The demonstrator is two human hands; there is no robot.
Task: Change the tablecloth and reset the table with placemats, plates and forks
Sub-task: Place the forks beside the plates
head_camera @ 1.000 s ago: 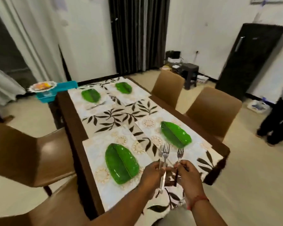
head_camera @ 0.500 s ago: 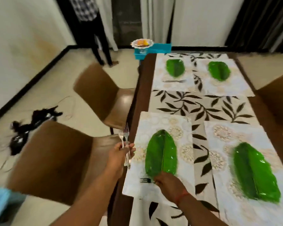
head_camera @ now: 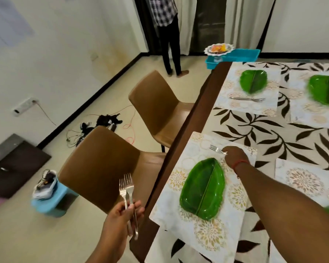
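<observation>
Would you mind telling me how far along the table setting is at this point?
Done: the leaf-print tablecloth is on, placemats and green plates are out, and the far placemat already has its fork. In hand: the right hand sets a fork on the near placemat beyond its plate. Left: two forks in the left hand for the other settings.

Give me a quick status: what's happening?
Left hand holds two forks. Right hand sets fork on placemat beyond plate. Nothing in the way.
</observation>
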